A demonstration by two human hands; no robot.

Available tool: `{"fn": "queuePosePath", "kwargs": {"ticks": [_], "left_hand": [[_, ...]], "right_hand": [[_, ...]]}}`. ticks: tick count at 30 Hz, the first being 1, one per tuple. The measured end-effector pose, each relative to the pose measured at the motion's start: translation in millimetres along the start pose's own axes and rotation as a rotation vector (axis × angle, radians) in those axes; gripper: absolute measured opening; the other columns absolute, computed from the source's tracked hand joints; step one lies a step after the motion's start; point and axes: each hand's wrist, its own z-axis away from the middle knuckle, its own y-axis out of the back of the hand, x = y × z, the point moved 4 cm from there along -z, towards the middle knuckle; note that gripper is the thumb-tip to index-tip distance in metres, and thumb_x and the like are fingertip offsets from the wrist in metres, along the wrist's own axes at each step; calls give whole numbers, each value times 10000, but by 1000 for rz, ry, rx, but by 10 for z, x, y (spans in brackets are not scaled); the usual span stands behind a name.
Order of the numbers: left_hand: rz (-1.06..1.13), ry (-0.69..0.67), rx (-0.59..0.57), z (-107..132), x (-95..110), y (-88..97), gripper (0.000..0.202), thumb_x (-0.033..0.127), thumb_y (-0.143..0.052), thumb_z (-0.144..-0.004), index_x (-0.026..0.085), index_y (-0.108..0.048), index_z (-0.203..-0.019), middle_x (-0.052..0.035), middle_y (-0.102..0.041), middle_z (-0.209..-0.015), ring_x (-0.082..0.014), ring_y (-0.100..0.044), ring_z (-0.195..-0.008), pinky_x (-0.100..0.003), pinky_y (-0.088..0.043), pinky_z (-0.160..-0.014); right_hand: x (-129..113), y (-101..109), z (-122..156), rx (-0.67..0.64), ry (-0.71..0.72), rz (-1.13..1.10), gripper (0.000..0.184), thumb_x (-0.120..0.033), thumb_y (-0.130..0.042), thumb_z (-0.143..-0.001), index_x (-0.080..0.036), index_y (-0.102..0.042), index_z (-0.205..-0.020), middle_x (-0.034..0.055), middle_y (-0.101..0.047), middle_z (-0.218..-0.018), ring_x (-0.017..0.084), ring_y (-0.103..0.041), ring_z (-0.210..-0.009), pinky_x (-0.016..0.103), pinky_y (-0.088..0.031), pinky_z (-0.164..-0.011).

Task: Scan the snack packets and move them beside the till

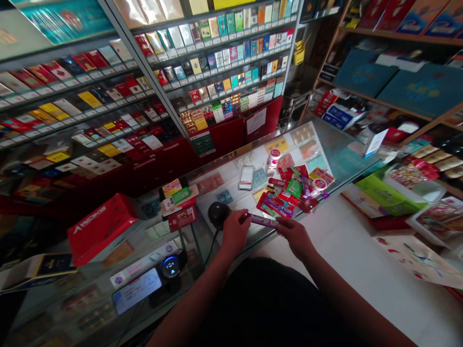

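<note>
holding purple packet [264, 220] lower centre, left hand [235, 232] and right hand [294, 236] each pinching an end; i'd keep it level over worktop [334, 155], clear of black scanner [218, 213].

The one camera sits on my head and looks forward and down, close over my left hand [235, 232] and right hand [294, 236] at the surface's [338, 159] near edge, facing the wall shelves [108, 91] beyond its far edge.
</note>
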Motion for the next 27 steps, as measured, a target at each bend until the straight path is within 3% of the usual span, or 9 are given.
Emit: {"fn": "queuePosePath", "kwargs": {"ticks": [4, 8, 13, 20, 27], "left_hand": [[39, -64, -23, -121, 149, 246, 321, 195, -707, -837, 169, -782, -1148, -80, -777, -994, -206, -687, -840, -340, -528, -828], [87, -108, -45, -321, 188, 508, 276, 229, -708, -831, 193, -779, -1095, -59, -782, -937, -198, -687, -789, -342, -518, -785], [241, -159, -59, -600, 131, 836, 226, 241, -739, -770, 190, -733, -990, -49, -762, -889, -185, -685, -776, -316, -512, -739], [357, -177, -47, -894, 109, 1279, 265, 276, -775, -727, 173, -705, -961, -46, -762, -899, -181, -689, -808, -321, -522, -791], [411, -63, -26, -1160, -128, 1479, 401, 296, -888, -595, 167, -698, -924, -49, -764, -865, -191, -689, -773, -331, -530, -757]], "right_hand": [[-196, -177, 13, 19, 6, -80, 573, -479, -904, -600, -153, -804, -1061, 97, -784, -909, 233, -694, -796, 393, -549, -766], [-423, -413, -26, 25, 35, -128, 563, -476, -909, -610, -162, -807, -1066, 92, -775, -890, 213, -685, -767, 347, -517, -686], [-605, -756, -139, 32, 84, -229, 484, -408, -950, -554, -185, -787, -952, 40, -755, -831, 163, -648, -710, 304, -479, -657], [-885, -1255, -318, -51, 139, -202, 396, -384, -923, -552, -193, -749, -852, 17, -732, -768, 146, -631, -671, 279, -444, -614], [-1036, -1560, -542, -18, 262, -85, 346, -382, -851, -573, -176, -732, -823, 34, -722, -727, 155, -605, -651, 301, -438, -623]]}}
